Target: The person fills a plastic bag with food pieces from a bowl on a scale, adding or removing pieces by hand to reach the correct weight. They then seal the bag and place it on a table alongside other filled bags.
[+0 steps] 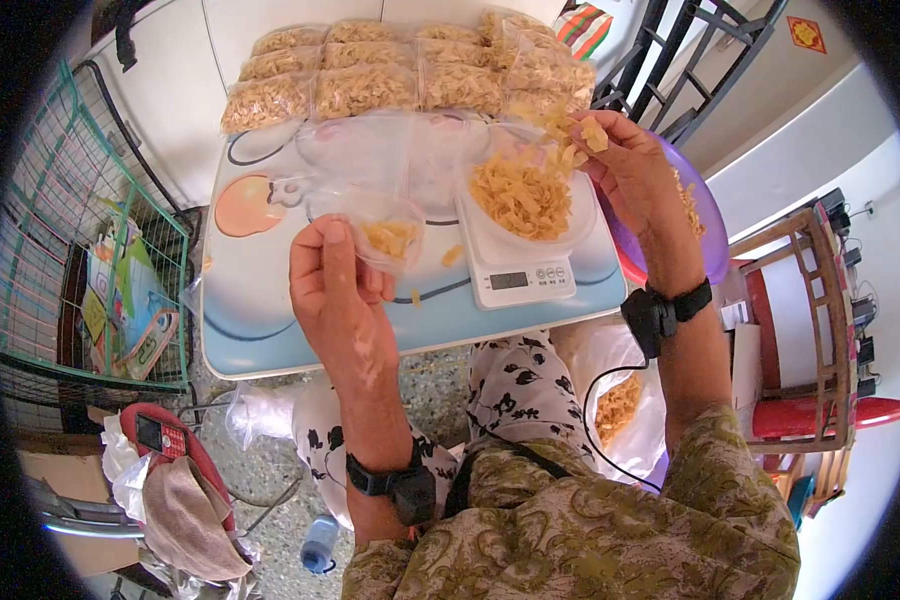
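left hand (335,290) pinches a small clear bag (385,235) - it's at 9 o'clock from the scale (515,278) | right hand (635,165) pinches chips (592,132) at 1 o'clock over the heaped bowl (525,200) - scale's on the desk (260,310)

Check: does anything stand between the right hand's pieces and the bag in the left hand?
Nothing visible does. The right hand holds pieces over the scale, which sits lower; the space toward the bag in the left hand is free.

Floor: grey speckled terrazzo (440,385)
Wall: white (820,130), brightly lit
Left: green wire rack (60,200) holding colourful papers
Right: wooden frame rack (820,300)
Top right: black metal frame (700,50)
Counter: small counter (260,320), pale blue cartoon-print top
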